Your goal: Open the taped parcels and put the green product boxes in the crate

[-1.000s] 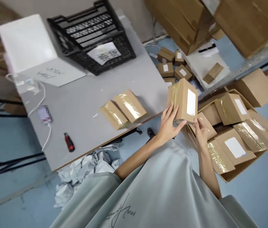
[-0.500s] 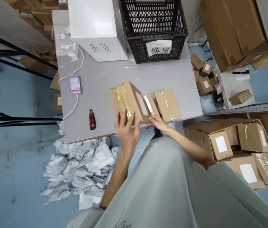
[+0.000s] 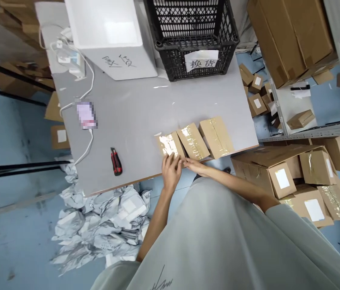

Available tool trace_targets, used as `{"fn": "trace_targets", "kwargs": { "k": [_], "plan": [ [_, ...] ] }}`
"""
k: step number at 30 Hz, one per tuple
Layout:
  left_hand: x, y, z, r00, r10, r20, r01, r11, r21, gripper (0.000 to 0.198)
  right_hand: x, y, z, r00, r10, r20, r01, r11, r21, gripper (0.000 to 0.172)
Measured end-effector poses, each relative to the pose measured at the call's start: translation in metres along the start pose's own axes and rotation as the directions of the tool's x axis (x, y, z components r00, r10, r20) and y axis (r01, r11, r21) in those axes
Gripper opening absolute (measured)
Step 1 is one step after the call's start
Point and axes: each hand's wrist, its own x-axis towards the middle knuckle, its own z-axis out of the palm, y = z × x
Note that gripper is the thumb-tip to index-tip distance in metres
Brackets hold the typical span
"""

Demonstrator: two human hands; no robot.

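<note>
A small taped cardboard box (image 3: 170,141) lies leftmost in a row of three along the table's front edge. Over its near side curl the fingers of my left hand (image 3: 171,172), gripping it. My right hand (image 3: 196,166) has its fingertips closed at the same box's near right corner; the near side is partly hidden. Right beside it sits the middle taped box (image 3: 192,140), and past that a slightly larger one (image 3: 216,137). A red and black utility knife (image 3: 116,162) lies apart on the left of the table.
On the grey table (image 3: 133,108) stand a white bin (image 3: 118,60) and a black crate (image 3: 200,44) at the back. A cable runs by a blurred phone-like object (image 3: 86,114). Grey mailing bags (image 3: 106,225) are heaped below; an open carton (image 3: 251,171) of boxes is right.
The leftmost box has gone from tilted up to lying flat, taped side up, against the row. Both hands have come closer together at its near edge.
</note>
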Motion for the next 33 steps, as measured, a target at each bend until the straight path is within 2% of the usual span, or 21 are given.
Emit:
{"fn": "trace_targets", "kwargs": {
  "k": [3,5,8,10,11,13,15,17,19,22,24,25,27,29,31,33],
  "plan": [
    [-0.003,0.003,0.013,0.999,0.017,-0.047,-0.015,0.999,0.045,0.042,-0.030,0.000,-0.023,1.000,-0.001,0.023,0.003,0.996,-0.086,0.052],
    [0.002,0.018,0.019,0.994,0.082,-0.078,-0.077,0.995,0.065,0.042,-0.060,-0.004,-0.047,0.997,-0.075,-0.016,0.074,0.994,-0.075,0.059],
    [0.019,0.063,0.033,0.958,0.277,-0.070,-0.276,0.961,0.014,0.038,-0.121,-0.010,-0.095,0.957,-0.239,-0.166,0.240,0.971,-0.013,0.068],
    [0.033,0.107,0.053,0.911,0.412,-0.030,-0.413,0.908,-0.070,0.035,-0.171,-0.012,-0.134,0.878,-0.329,-0.348,0.350,0.937,-0.003,0.069],
    [0.038,0.133,0.066,0.880,0.476,0.001,-0.472,0.873,-0.124,0.034,-0.198,-0.011,-0.155,0.814,-0.360,-0.455,0.396,0.918,-0.017,0.068],
    [0.041,0.188,0.099,0.802,0.591,0.082,-0.563,0.795,-0.226,0.036,-0.256,-0.003,-0.197,0.636,-0.389,-0.666,0.457,0.886,-0.080,0.064],
    [0.033,0.243,0.135,0.712,0.689,0.139,-0.627,0.712,-0.316,0.037,-0.316,0.014,-0.235,0.411,-0.383,-0.828,0.474,0.865,-0.165,0.060],
    [0.015,0.296,0.174,0.615,0.769,0.175,-0.674,0.628,-0.389,0.035,-0.374,0.038,-0.268,0.188,-0.350,-0.918,0.460,0.857,-0.233,0.056],
    [-0.010,0.346,0.214,0.528,0.818,0.226,-0.689,0.569,-0.449,0.033,-0.427,0.065,-0.299,0.006,-0.301,-0.953,0.432,0.861,-0.269,0.055],
    [-0.059,0.412,0.281,0.412,0.840,0.353,-0.661,0.543,-0.518,0.035,-0.495,0.110,-0.347,-0.232,-0.229,-0.945,0.355,0.885,-0.301,0.059],
    [-0.097,0.449,0.332,0.320,0.829,0.458,-0.621,0.549,-0.560,0.039,-0.532,0.138,-0.380,-0.365,-0.184,-0.913,0.280,0.913,-0.296,0.063],
    [-0.116,0.465,0.360,0.267,0.820,0.506,-0.594,0.554,-0.583,0.041,-0.546,0.151,-0.396,-0.411,-0.163,-0.897,0.245,0.928,-0.280,0.065],
    [-0.154,0.493,0.417,0.159,0.782,0.602,-0.530,0.582,-0.616,0.046,-0.568,0.175,-0.431,-0.456,-0.120,-0.882,0.189,0.955,-0.227,0.070],
    [-0.187,0.514,0.474,0.107,0.729,0.676,-0.458,0.640,-0.618,0.052,-0.579,0.194,-0.465,-0.458,-0.081,-0.885,0.160,0.972,-0.172,0.078],
    [-0.212,0.529,0.524,0.117,0.681,0.723,-0.419,0.693,-0.586,0.059,-0.582,0.209,-0.496,-0.436,-0.053,-0.898,0.152,0.980,-0.131,0.084],
    [-0.227,0.539,0.565,0.163,0.615,0.771,-0.401,0.756,-0.517,0.066,-0.581,0.221,-0.523,-0.406,-0.041,-0.913,0.150,0.982,-0.110,0.087]
  ]
}}
